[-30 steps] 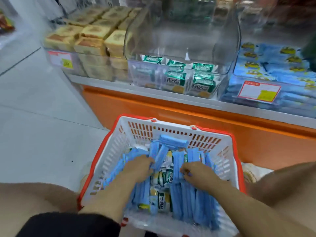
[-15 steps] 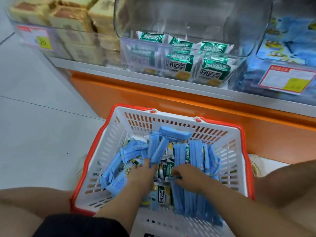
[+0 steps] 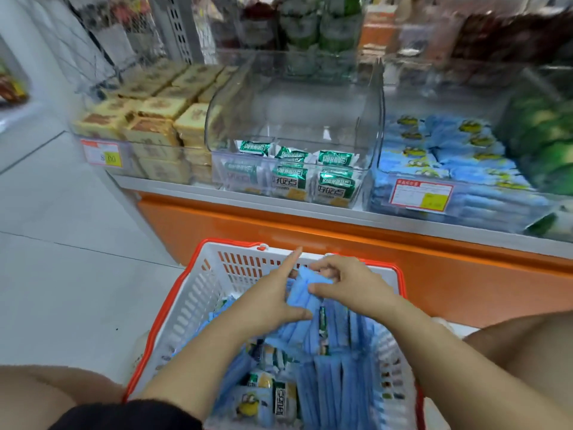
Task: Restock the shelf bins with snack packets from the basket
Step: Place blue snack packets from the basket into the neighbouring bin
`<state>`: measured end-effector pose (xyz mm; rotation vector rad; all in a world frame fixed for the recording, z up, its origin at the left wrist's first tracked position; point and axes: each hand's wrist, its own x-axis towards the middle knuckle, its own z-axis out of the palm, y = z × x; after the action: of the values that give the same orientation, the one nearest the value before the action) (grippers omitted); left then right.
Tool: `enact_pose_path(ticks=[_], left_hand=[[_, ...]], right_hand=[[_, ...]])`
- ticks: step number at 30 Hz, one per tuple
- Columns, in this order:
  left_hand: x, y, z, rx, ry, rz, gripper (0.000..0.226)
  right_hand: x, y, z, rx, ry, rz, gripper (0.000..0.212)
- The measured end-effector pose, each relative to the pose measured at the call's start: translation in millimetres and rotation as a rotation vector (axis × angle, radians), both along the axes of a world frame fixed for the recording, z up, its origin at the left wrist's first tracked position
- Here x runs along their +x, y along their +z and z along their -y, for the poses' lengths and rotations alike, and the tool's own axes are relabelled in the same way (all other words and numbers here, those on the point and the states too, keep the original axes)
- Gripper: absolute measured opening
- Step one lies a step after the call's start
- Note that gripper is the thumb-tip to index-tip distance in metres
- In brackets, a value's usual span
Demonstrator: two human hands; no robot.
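I saw both hands at the far end of the white basket [image 3: 186, 287], which sat on the floor below the shelf. L hand [image 3: 266, 302] pinched a bunch of blue snack packets [image 3: 302, 294] btwn thumb and fingers, index straight out. R hand [image 3: 350, 283] curled round the same bunch. More packets filled the basket. Middle bin [image 3: 294, 113] held few green packets [image 3: 291, 178]; right bin [image 3: 483, 197] held blue ones.

Basket [image 3: 198, 305] is white perforated matt plastic with a red plastic rim, blue packets [image 3: 325, 383] are thin glossy film, clear bin [image 3: 294, 103] is shiny see-through hard plastic, shelf front [image 3: 310, 225] is glossy orange, likely painted metal, floor [image 3: 62, 243] is smooth pale tile, garment [image 3: 124, 417] is black matt cloth.
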<state>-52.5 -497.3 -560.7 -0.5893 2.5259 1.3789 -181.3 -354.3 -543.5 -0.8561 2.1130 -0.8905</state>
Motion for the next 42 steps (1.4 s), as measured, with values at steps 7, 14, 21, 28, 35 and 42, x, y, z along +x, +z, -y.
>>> enact_pose_path(ticks=[7, 14, 21, 28, 35, 42], left_hand=[[-24, 70, -28, -0.326, 0.094, -0.478, 0.079], [-49, 117, -53, -0.202, 0.183, -0.657, 0.054], [-51, 136, -42, 0.521, 0.134, -0.597, 0.041], [-71, 139, -36, 0.644, 0.089, -0.6, 0.061], [-89, 158, -54, 0.448, 0.061, -0.645, 0.042], [-127, 176, -78, -0.202, -0.005, -0.754, 0.05]], right_hand=[[-13, 92, -26, -0.43, -0.31, -0.129, 0.025], [-16, 140, -24, -0.662, -0.311, -0.01, 0.02], [-42, 176, -58, -0.564, -0.131, -0.229, 0.036], [-47, 170, -59, -0.306, 0.061, -0.602, 0.065], [-54, 171, -51, -0.515, -0.227, -0.418, 0.053], [-95, 169, -54, -0.685, -0.59, -0.016, 0.079]])
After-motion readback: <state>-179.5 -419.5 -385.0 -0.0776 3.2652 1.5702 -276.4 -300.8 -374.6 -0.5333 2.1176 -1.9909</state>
